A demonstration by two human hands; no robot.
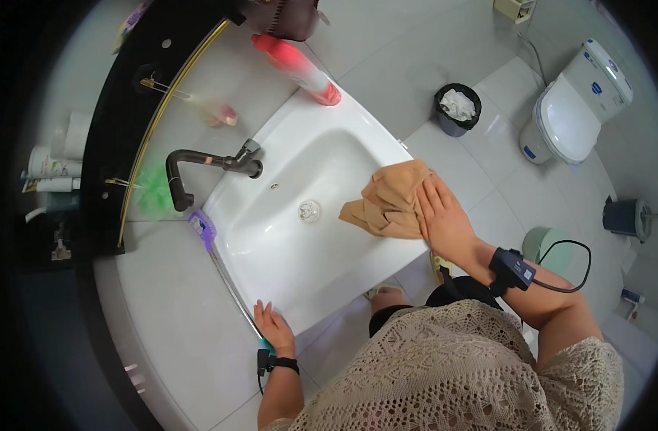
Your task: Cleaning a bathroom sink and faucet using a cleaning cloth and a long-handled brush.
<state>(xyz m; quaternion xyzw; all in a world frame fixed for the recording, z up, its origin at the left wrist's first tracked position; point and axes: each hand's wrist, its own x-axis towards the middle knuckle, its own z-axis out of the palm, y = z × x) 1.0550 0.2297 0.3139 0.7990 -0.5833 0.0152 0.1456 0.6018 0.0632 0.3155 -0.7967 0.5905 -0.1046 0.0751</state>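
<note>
A crumpled tan cloth (393,197) lies over the right edge of the white sink (293,280), part of it hanging above the basin. My right hand (445,223) presses on the cloth from the right, fingers laid along its folds; whatever is under the palm is hidden. At the near left corner of the sink, my left hand (273,328) rests on the rim with fingers stretched out and nothing held. A dark faucet (214,161) arches at the back of the sink. The drain (309,210) sits in the basin's middle.
A red-and-white bottle (300,68) stands on the far sink corner. Near the faucet is a purple bottle (202,226), beside a metal hose (232,291). Beyond, a black-lined bin (454,126) and a white toilet (566,118) stand on the tiles. A green bucket (548,244) is at right.
</note>
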